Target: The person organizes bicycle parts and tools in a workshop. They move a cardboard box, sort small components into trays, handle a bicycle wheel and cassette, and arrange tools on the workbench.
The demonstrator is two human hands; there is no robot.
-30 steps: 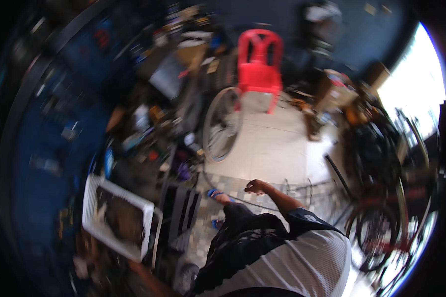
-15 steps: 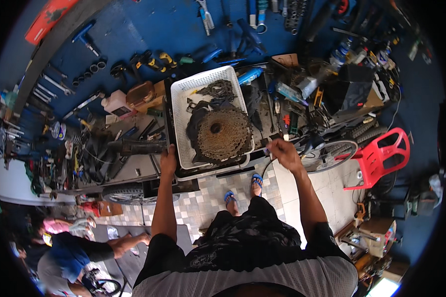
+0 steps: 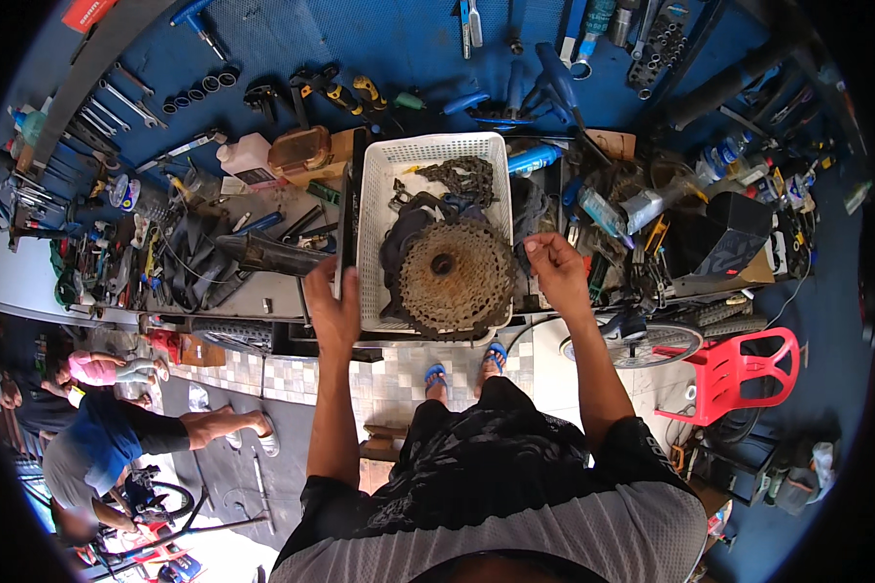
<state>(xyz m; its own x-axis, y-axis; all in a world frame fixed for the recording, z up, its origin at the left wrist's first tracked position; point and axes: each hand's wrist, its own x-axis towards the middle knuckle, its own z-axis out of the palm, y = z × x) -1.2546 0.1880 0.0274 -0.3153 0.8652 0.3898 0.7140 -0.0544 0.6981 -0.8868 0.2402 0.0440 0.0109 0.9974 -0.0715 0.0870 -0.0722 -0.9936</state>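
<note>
A white perforated plastic basket (image 3: 379, 155) stands on the bench in front of me. Inside lie a rusty bicycle cassette (image 3: 462, 282), a bicycle chain (image 3: 457, 179) and a dark cloth (image 3: 396, 238). My left hand (image 3: 332, 313) is at the basket's near left side, thumb and fingers apart around the edge of a black tray (image 3: 350, 219). Just right of the basket, my right hand (image 3: 560, 277) is raised with thumb and fingertips pinched together. Anything between those fingertips is too small to make out.
Tools hang on the blue wall (image 3: 379, 39). Loose tools and bottles crowd the bench on both sides. A red plastic chair (image 3: 744, 379) stands at right by a bicycle wheel (image 3: 642, 340). At lower left, a person (image 3: 117, 437) bends over a bicycle.
The view has shifted, so the bench appears farther right. My left hand's fingers have spread at the tray's edge. My right hand has moved farther up along the basket's right side.
</note>
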